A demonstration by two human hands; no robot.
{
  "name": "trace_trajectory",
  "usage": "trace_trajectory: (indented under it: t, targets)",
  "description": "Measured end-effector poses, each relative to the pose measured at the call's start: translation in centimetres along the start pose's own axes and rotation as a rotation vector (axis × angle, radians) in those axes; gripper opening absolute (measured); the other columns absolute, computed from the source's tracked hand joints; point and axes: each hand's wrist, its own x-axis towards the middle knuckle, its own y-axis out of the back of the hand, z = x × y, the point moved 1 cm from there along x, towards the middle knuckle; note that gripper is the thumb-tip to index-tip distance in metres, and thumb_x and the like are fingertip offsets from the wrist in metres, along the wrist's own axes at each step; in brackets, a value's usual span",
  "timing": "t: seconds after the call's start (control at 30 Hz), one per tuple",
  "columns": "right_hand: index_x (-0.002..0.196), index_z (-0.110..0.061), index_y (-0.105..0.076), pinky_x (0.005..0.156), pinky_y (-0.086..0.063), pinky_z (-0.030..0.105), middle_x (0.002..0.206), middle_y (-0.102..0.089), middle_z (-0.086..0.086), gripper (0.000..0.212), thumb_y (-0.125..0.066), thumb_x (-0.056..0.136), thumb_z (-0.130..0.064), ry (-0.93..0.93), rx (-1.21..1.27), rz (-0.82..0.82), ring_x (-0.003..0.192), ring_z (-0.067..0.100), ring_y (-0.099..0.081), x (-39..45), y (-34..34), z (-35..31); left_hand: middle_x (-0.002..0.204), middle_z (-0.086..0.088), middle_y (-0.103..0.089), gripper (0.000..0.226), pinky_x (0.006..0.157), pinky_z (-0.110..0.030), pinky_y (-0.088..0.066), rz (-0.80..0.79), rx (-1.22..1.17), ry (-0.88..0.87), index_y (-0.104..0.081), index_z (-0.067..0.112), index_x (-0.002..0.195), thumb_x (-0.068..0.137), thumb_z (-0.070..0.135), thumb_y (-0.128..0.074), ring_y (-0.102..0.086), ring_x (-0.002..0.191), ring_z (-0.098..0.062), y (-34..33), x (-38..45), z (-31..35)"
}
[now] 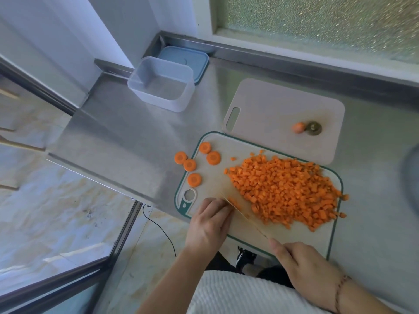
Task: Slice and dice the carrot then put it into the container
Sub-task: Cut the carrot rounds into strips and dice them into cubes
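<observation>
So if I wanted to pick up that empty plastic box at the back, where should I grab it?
Grab the container by its two long walls, just under the rim, coming down from above. It stands upright, open and empty, so both hands fit around it. The near wall faces bare counter, which leaves room. At the back it overlaps the blue lid, so lift it straight up.

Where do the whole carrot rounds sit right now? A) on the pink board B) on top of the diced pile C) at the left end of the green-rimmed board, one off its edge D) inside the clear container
C: five carrot rounds lie at the left end of the green-rimmed board, the leftmost on the steel counter; the container holds no carrot yet.
</observation>
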Motion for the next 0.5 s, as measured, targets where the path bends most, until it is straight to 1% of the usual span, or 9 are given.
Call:
trace_trajectory:
  t: [0.1, 0.2, 0.27, 0.33, 0.37, 0.43, 0.5]
  targets:
    - [0.059, -0.019, -0.042, 0.057, -0.039, 0.024, 0.052, -0.045, -0.003, 0.062, -0.018, 0.080, -0.072, 0.017, -0.008, 0.023, 0.051, 0.008, -0.045, 0.8, -0.5, -0.5, 0.100, -0.006, -0.071, 0.016, 0.077, -0.036, -0.055, 0.015, -0.026, -0.027, -0.077, 0.003, 0.097, 0.099, 0.011, -0.064, -0.064, 0.087, -0.026, -0.3, 0.0, -0.4]
    - [0.057, -0.016, -0.036, 0.051, -0.033, 0.023, 0.047, -0.036, -0.005, 0.062, -0.022, 0.086, -0.069, 0.078, 0.007, 0.043, 0.045, 0.007, -0.037, 2.2, -0.7, -1.7, 0.100, -0.007, -0.070, 0.017, 0.076, -0.037, -0.055, 0.021, -0.054, -0.017, -0.077, 0.002, 0.097, 0.100, 0.011, -0.063, -0.064, 0.087, -0.026, -0.4, -0.2, -0.4]
    - [0.057, -0.014, -0.033, 0.048, -0.030, 0.023, 0.047, -0.029, -0.004, 0.062, -0.024, 0.086, -0.069, 0.111, 0.052, 0.052, 0.044, 0.008, -0.031, 2.5, -0.4, -2.0, 0.103, -0.007, -0.071, 0.014, 0.079, -0.037, -0.055, 0.012, -0.066, -0.008, -0.077, 0.002, 0.100, 0.099, 0.011, -0.066, -0.064, 0.088, -0.026, -0.2, -0.2, -0.4]
    - [0.059, -0.014, -0.034, 0.049, -0.028, 0.023, 0.051, -0.030, -0.002, 0.062, -0.026, 0.084, -0.070, 0.115, 0.073, 0.052, 0.047, 0.009, -0.032, 2.1, -0.1, -1.5, 0.107, -0.007, -0.071, 0.012, 0.084, -0.035, -0.054, 0.005, -0.048, -0.007, -0.077, 0.002, 0.103, 0.095, 0.009, -0.072, -0.064, 0.091, -0.025, 0.1, -0.4, -0.5]
    - [0.058, -0.015, -0.034, 0.050, -0.028, 0.024, 0.050, -0.030, -0.003, 0.062, -0.026, 0.083, -0.072, 0.112, 0.076, 0.052, 0.047, 0.009, -0.033, 1.7, 0.0, -1.0, 0.108, -0.007, -0.071, 0.013, 0.087, -0.034, -0.053, 0.006, -0.047, 0.003, -0.077, 0.002, 0.104, 0.094, 0.009, -0.072, -0.064, 0.093, -0.025, 0.1, -0.4, -0.5]
    - [0.054, -0.020, -0.033, 0.050, -0.028, 0.023, 0.046, -0.033, -0.004, 0.064, -0.024, 0.079, -0.078, 0.119, 0.071, 0.065, 0.045, 0.007, -0.035, 0.7, 0.2, 0.0, 0.108, -0.008, -0.071, 0.017, 0.091, -0.031, -0.052, 0.026, -0.083, 0.048, -0.077, 0.000, 0.105, 0.096, 0.011, -0.067, -0.065, 0.097, -0.023, 0.4, -0.6, -0.5]
    - [0.052, -0.019, -0.037, 0.050, -0.032, 0.025, 0.046, -0.041, -0.002, 0.070, -0.021, 0.076, -0.083, 0.120, 0.013, 0.083, 0.045, 0.008, -0.041, 0.1, 0.4, 0.9, 0.107, -0.005, -0.070, 0.019, 0.090, -0.031, -0.053, 0.104, -0.136, 0.130, -0.077, -0.003, 0.101, 0.096, 0.009, -0.062, -0.065, 0.099, -0.019, 1.3, -0.3, -0.5]
